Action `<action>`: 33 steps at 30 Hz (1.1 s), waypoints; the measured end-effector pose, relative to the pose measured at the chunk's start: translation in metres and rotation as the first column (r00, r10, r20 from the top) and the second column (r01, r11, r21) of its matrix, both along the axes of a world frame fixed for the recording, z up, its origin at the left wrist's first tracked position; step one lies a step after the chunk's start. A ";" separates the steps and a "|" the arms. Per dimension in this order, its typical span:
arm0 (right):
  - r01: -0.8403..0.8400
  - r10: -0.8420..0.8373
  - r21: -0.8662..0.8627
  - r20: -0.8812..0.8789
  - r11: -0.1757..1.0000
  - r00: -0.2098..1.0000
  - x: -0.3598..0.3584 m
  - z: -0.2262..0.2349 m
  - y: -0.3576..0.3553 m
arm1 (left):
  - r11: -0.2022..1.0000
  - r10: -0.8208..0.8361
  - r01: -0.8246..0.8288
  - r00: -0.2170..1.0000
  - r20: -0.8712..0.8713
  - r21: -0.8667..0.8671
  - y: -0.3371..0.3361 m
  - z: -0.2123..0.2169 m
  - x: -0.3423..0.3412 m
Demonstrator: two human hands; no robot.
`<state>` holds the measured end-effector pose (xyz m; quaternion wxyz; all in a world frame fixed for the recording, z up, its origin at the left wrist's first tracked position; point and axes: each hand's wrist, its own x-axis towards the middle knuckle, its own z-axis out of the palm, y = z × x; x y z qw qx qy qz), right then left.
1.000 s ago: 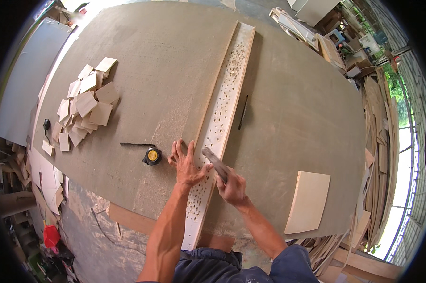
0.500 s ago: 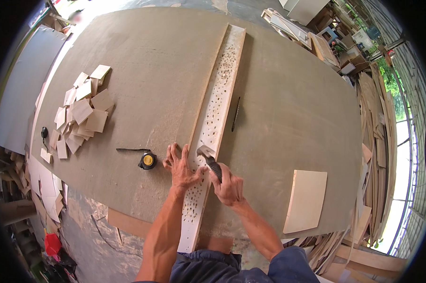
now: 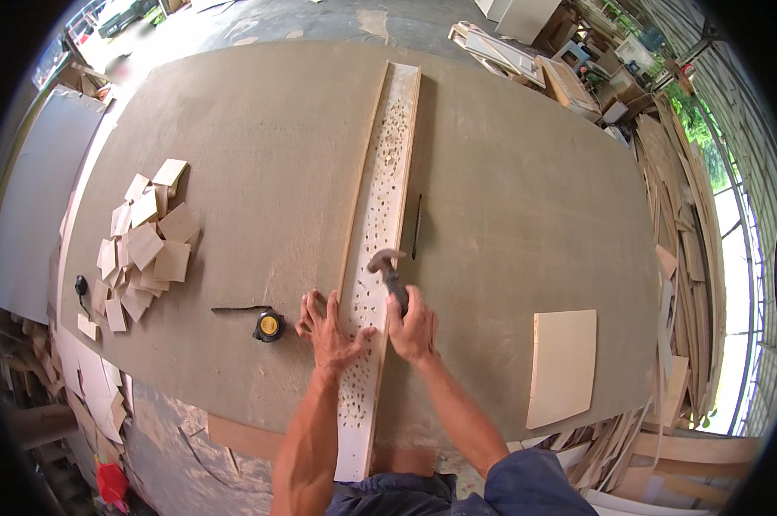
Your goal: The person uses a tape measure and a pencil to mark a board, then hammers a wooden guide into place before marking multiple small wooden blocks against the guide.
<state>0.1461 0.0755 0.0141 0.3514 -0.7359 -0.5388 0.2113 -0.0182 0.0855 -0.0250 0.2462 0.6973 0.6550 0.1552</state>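
Note:
A long, narrow wooden board (image 3: 382, 193) with raised side edges and a white face full of dark holes runs away from me across the table. My right hand (image 3: 413, 325) is closed round the dark grip of a claw hammer (image 3: 388, 265), whose metal head is above the white face. My left hand (image 3: 332, 337) lies with fingers spread over the board's left edge, thumb across the white face. Left of it rests a black and yellow tape measure (image 3: 270, 326). A thin dark drill bit or rod (image 3: 418, 228) lies just right of the board.
The brown table (image 3: 509, 206) fills most of the view. Thin square wood pieces (image 3: 146, 245) are heaped at its left, beside a small black object (image 3: 81, 285). A pale rectangular panel (image 3: 562, 370) lies near right. Wood strips (image 3: 677, 232) stack beyond the right edge.
The hammer's head has turned and now shows side-on above the board. My left hand keeps its place on the board's edge. The whole view has shifted slightly.

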 end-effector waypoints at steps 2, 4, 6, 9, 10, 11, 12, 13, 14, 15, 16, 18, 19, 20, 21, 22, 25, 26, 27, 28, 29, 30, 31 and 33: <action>0.055 -0.057 0.041 0.047 0.998 0.997 0.009 -0.011 0.031 | 1.000 0.006 -0.006 1.000 0.000 0.000 0.000 -0.002 -0.002; 0.068 -0.072 0.042 0.104 0.997 0.992 0.018 -0.012 0.064 | 1.000 0.012 -0.012 1.000 0.013 0.000 -0.001 -0.003 -0.002; 0.067 -0.079 0.078 0.160 0.995 0.984 0.027 -0.016 0.103 | 1.000 0.015 -0.015 1.000 0.024 -0.003 -0.001 -0.002 -0.001; 0.071 -0.101 0.133 0.235 0.989 0.967 0.037 -0.031 0.160 | 1.000 0.019 -0.019 0.999 0.028 -0.017 -0.002 -0.004 -0.001; 0.081 -0.110 0.122 0.258 0.989 0.960 0.038 -0.033 0.176 | 0.999 0.025 -0.024 0.999 0.027 -0.023 -0.002 -0.006 -0.001; 0.092 -0.121 0.115 0.278 0.989 0.953 0.040 -0.035 0.191 | 1.000 0.022 -0.022 0.999 0.031 -0.022 -0.001 -0.006 -0.001; 0.084 -0.111 0.107 0.279 0.991 0.954 0.040 -0.034 0.203 | 1.000 0.024 -0.024 0.999 0.034 -0.020 -0.002 -0.006 -0.002; 0.078 -0.103 0.099 0.281 0.992 0.954 0.042 -0.033 0.214 | 1.000 0.025 -0.025 0.999 0.038 -0.018 -0.002 -0.006 -0.001; 0.072 -0.094 0.088 0.284 0.994 0.954 0.044 -0.034 0.222 | 0.999 0.023 -0.022 0.999 0.038 -0.028 -0.002 -0.006 -0.001; 0.052 -0.097 0.145 0.320 0.988 0.943 0.047 -0.035 0.230 | 0.999 0.020 -0.018 0.999 0.039 -0.038 -0.002 -0.007 0.000; 0.045 -0.078 0.110 0.316 0.993 0.946 0.053 -0.036 0.236 | 0.999 0.014 -0.012 0.999 0.040 -0.048 -0.001 -0.007 0.001; 0.013 -0.019 0.025 0.299 1.000 0.954 0.052 -0.029 0.241 | 0.999 0.021 -0.020 0.999 0.024 -0.044 -0.001 -0.007 -0.001; 0.017 -0.008 -0.026 0.317 1.000 0.948 0.051 -0.026 0.243 | 0.999 0.022 -0.021 1.000 0.017 -0.042 -0.001 -0.006 -0.002; 0.025 -0.018 -0.016 0.323 1.000 0.946 0.054 -0.025 0.243 | 0.999 0.020 -0.020 1.000 0.007 -0.044 -0.001 -0.006 -0.002; 0.033 -0.029 -0.007 0.330 0.999 0.944 0.057 -0.025 0.243 | 0.999 0.017 -0.017 1.000 -0.002 -0.045 -0.001 -0.006 -0.001; 0.041 -0.040 0.002 0.337 0.999 0.941 0.060 -0.025 0.242 | 0.999 0.014 -0.014 1.000 -0.011 -0.047 -0.001 -0.005 0.000; 0.044 -0.158 0.405 0.252 0.913 0.955 0.040 -0.017 0.233 | 0.999 0.020 -0.020 1.000 -0.007 -0.045 -0.001 -0.007 -0.005; 0.037 -0.214 0.526 0.280 0.849 0.936 0.038 -0.016 0.233 | 0.999 0.019 -0.019 1.000 0.004 -0.037 -0.001 -0.006 -0.004; 0.021 -0.271 0.637 0.297 0.770 0.915 0.035 -0.016 0.234 | 0.999 0.019 -0.018 1.000 0.015 -0.030 -0.001 -0.005 -0.004; -0.002 -0.329 0.736 0.306 0.677 0.893 0.032 -0.015 0.234 | 1.000 0.019 -0.019 1.000 0.024 -0.023 -0.001 -0.005 -0.004; -0.005 -0.265 0.579 0.382 0.816 0.885 0.033 -0.020 0.236 | 1.000 0.016 -0.016 1.000 0.024 -0.020 0.000 -0.005 -0.004; -0.004 -0.190 0.397 0.449 0.918 0.873 0.038 -0.030 0.239 | 1.000 0.010 -0.009 0.999 0.032 -0.017 -0.001 -0.006 -0.001; 0.004 -0.104 0.197 0.498 0.980 0.861 0.045 -0.039 0.242 | 1.000 0.003 -0.002 0.999 0.040 -0.014 -0.001 -0.007 0.002; 0.034 -0.055 0.051 0.483 0.998 0.874 0.042 -0.033 0.256 | 1.000 0.004 -0.004 0.999 0.043 -0.010 -0.001 -0.007 -0.001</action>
